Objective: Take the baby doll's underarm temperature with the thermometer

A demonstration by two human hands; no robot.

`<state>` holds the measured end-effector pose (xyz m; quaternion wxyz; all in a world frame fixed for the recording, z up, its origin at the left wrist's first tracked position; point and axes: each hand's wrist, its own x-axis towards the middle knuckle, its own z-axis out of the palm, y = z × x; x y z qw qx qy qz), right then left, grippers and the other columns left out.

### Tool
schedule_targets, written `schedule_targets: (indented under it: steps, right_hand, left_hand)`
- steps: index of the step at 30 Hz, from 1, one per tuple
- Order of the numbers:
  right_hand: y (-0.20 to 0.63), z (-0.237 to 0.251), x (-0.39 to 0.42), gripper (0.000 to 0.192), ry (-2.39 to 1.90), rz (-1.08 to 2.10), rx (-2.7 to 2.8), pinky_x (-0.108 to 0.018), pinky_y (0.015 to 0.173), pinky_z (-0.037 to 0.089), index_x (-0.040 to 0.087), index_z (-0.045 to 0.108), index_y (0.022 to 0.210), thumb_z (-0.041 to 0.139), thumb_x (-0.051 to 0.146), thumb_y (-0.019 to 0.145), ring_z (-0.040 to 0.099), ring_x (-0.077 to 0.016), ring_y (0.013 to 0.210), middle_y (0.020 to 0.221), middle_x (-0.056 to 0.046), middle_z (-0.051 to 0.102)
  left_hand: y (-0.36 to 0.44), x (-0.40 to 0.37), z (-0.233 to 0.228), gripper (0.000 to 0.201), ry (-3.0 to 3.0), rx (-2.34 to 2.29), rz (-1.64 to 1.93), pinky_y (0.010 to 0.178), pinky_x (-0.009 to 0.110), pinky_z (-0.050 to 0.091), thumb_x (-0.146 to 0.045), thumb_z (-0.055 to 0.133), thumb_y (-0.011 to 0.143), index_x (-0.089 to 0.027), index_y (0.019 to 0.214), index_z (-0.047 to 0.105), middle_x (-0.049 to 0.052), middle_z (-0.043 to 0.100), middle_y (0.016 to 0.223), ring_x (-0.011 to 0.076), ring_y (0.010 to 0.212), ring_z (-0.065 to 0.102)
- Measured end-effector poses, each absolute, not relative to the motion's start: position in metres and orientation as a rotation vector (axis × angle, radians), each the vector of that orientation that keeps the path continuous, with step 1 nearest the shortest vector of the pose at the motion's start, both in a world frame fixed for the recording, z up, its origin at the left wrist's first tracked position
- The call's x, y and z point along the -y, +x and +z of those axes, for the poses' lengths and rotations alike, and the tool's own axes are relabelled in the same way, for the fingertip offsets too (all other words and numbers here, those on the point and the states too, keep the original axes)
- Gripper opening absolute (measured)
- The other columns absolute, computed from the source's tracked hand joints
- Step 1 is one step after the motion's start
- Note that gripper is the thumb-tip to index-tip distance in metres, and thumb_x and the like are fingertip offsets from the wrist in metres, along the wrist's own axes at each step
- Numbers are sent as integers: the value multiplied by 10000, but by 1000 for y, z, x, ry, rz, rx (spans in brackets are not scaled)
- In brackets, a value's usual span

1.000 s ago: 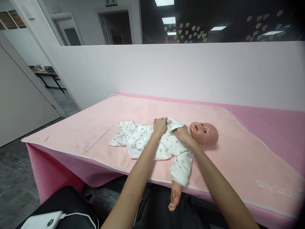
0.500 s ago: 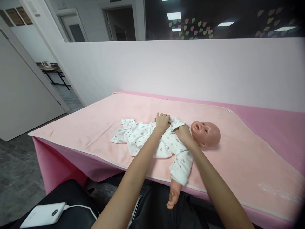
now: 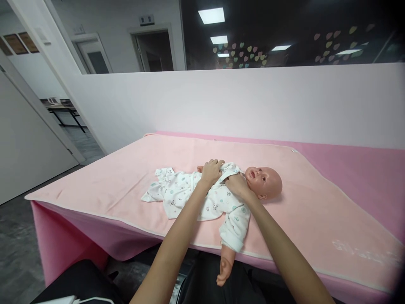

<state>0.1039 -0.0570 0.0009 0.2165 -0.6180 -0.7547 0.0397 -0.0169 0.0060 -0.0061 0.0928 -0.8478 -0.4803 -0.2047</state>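
A baby doll [image 3: 264, 182] lies on its back on a pink blanket [image 3: 133, 177], head to the right. It wears a white printed romper [image 3: 190, 194]. One bare doll arm [image 3: 224, 266] hangs over the near edge of the table. My left hand [image 3: 211, 171] grips the romper's fabric at the doll's far shoulder. My right hand [image 3: 236, 185] holds the romper at the collar, just beside the doll's chin. Both my forearms reach in from below.
A white partition wall [image 3: 253, 105] runs behind the pink-covered table [image 3: 363, 169]. An open doorway and a hall with a desk [image 3: 63, 112] lie at the left. A dark seat or bag [image 3: 79, 283] sits below the table's near-left corner.
Both hands stay on the romper at the doll's chest and collar, shifting only slightly. The camera view has tilted and moved a little, so the white device at lower left has nearly left view.
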Motion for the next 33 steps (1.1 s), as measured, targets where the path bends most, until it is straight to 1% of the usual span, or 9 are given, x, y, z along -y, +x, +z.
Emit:
schedule_targets:
  steps: [3,7,10,13,19,22,26,29,33]
  right_hand:
    - [104,0,63,284,-1703,-23,2089,-293,876,318,162,576,1002,367,123,814,509,-219,1017,1083,-97,612]
    - [102,0,69,253,-1770,-141,2116,-295,831,318,153,597,910,374,107,800,536,-216,926,1004,-101,636]
    - [101,-1,80,232,-1786,-243,2087,-302,765,321,145,602,843,370,148,831,547,-215,834,899,-111,647]
    - [103,-5,93,275,-1727,-332,2042,-297,737,314,155,607,804,340,173,866,541,-199,769,796,-89,644]
    - [121,-1,102,329,-1534,-386,1877,-282,765,333,198,645,954,324,225,887,522,-171,665,651,-35,620]
    - [140,7,97,328,-1518,-431,1672,-288,789,350,186,651,965,342,257,879,542,-185,724,695,-51,633]
    - [177,9,87,309,-1526,-543,1293,-347,899,322,160,645,925,359,252,855,550,-211,878,870,-87,654]
    - [206,0,77,309,-1600,-409,1228,-382,891,340,152,649,928,397,290,816,546,-240,945,960,-102,656]
    - [230,-15,67,342,-1581,125,1166,-342,826,408,191,663,917,440,414,787,576,-218,919,977,-69,669]
  left_hand:
    - [-17,-3,-5,374,-2466,1485,-583,803,360,375,-236,445,805,-279,1169,513,77,518,1053,240,988,456]
    - [-18,-1,-5,311,-2501,1547,-524,836,386,356,-288,427,824,-254,1089,586,87,517,1165,260,1050,449]
    - [-18,-2,-4,295,-2550,1591,-433,836,402,349,-306,402,840,-214,1011,623,103,610,1020,262,979,506]
    - [-18,-4,-4,287,-2553,1614,-411,827,396,349,-311,404,834,-197,950,640,109,641,935,259,929,536]
    - [-18,-4,-4,286,-2554,1615,-433,825,382,343,-303,410,820,-213,971,636,104,642,951,258,947,535]
    - [-18,-4,-3,305,-2556,1620,-444,824,382,342,-294,409,816,-234,1022,625,100,644,965,261,954,531]
    - [-18,-3,-2,338,-2562,1642,-464,837,368,337,-297,418,810,-266,1092,602,83,645,993,252,973,522]
    - [-18,-3,-1,357,-2562,1646,-462,834,367,339,-304,416,812,-275,1123,590,82,644,990,252,967,522]
    - [-18,-5,-1,359,-2559,1631,-474,825,372,343,-301,409,813,-272,1120,594,87,645,977,260,952,526]
